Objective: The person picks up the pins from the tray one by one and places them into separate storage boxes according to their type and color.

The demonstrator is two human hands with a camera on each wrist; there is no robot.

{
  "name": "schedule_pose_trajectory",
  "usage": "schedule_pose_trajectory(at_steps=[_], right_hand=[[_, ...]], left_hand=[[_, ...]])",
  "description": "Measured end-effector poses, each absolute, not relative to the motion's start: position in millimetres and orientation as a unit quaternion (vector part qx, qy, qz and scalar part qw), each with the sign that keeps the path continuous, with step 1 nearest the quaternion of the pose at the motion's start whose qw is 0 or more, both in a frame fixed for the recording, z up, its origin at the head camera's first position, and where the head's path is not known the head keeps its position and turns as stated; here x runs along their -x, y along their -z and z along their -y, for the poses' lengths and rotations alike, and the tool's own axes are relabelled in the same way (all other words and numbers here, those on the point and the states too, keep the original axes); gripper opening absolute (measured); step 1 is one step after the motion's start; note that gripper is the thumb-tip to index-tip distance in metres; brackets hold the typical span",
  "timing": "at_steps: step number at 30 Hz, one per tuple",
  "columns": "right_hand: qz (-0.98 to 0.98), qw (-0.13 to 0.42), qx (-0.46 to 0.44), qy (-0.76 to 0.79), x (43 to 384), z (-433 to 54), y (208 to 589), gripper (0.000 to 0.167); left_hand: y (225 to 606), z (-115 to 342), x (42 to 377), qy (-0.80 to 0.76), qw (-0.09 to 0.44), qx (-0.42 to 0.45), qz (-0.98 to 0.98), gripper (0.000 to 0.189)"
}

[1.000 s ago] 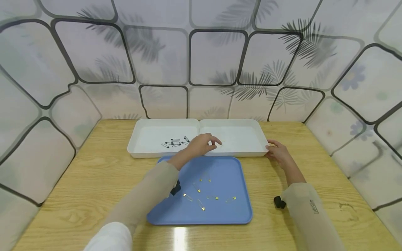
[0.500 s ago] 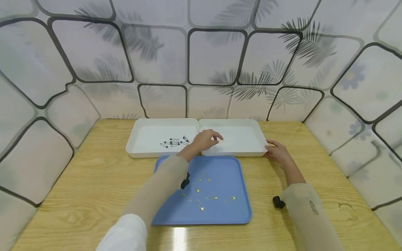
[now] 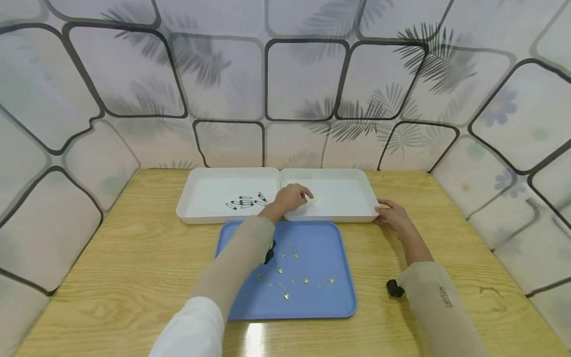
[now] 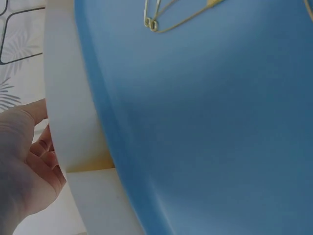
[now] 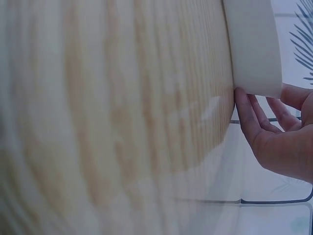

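My left hand [image 3: 289,197] reached over the white tray at centre right [image 3: 343,191], while my right hand [image 3: 394,218] held its outer end

From my far seat I saw a small pale thing [image 3: 312,200] at the left fingertips, but I could not tell if they pinched it; the right thumb and fingers grasped the tray's corner; gold safety pins [image 3: 306,281] lay scattered on the blue tray [image 3: 321,305], at lower middle of the frame, and black safety pins [image 3: 243,203] lay in the white tray at centre left [image 3: 207,191]
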State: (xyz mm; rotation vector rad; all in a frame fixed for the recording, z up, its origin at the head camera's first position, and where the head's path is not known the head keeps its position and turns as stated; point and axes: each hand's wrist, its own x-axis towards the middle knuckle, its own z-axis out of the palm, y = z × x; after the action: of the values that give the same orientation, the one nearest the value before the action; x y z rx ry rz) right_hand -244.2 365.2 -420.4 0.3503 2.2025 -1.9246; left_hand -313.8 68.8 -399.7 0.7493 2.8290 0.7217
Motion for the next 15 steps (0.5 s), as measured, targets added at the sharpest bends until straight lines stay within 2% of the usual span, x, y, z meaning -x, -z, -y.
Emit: schedule_pose_trajectory(at_steps=[15], right_hand=[[-0.743, 0.095, -0.118, 0.652, 241.4, -365.5, 419.8, 0.055]], left_hand=[[408.1, -81.3, 321.1, -0.199, 0.069, -0.248, -0.946, 0.022]])
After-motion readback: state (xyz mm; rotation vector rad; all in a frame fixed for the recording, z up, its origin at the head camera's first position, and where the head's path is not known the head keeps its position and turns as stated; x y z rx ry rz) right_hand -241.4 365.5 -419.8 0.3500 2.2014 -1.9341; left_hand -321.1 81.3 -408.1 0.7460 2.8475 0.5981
